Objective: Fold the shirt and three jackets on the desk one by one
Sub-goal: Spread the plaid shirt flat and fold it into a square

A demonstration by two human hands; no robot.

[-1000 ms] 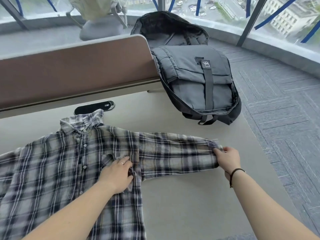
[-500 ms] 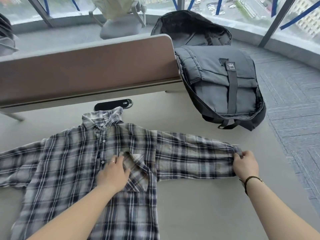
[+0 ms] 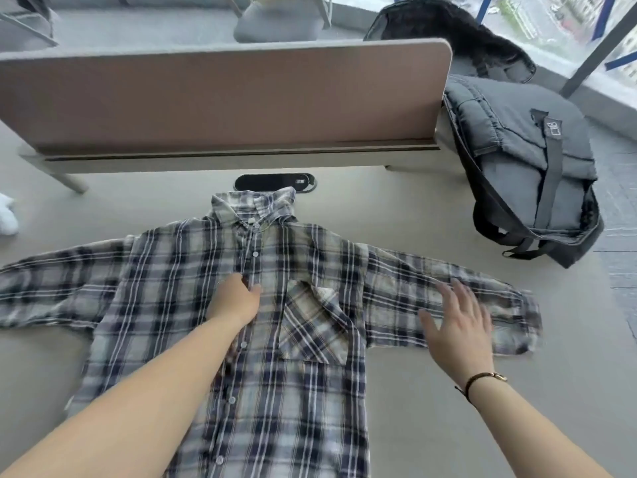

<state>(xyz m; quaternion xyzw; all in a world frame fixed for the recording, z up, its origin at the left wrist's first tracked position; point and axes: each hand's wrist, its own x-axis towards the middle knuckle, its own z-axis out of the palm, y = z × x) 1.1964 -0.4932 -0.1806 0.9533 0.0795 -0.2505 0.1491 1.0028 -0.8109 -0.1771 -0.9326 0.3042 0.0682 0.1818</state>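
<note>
A blue, grey and white plaid shirt (image 3: 165, 291) lies front up on the beige desk (image 3: 431, 415), collar toward the far side and both sleeves spread out sideways. My left hand (image 3: 236, 300) presses on the button placket at mid chest, its fingertips hidden behind the back of the hand. My right hand (image 3: 458, 326) is spread open, fingers straight, over the shirt's right sleeve a little short of the cuff. The chest pocket (image 3: 310, 329) lies rumpled between my hands. A dark garment (image 3: 458, 36) lies behind the desk's far right corner.
A brown divider panel (image 3: 224, 98) runs along the desk's far edge, with a black cable port (image 3: 272, 182) just past the collar. A grey backpack (image 3: 524, 160) leans at the far right of the desk. Something white (image 3: 7, 215) shows at the left edge.
My right hand has let go of the sleeve cuff and moved inward, now spread open over the sleeve. My left hand has shifted from the pocket to the placket.
</note>
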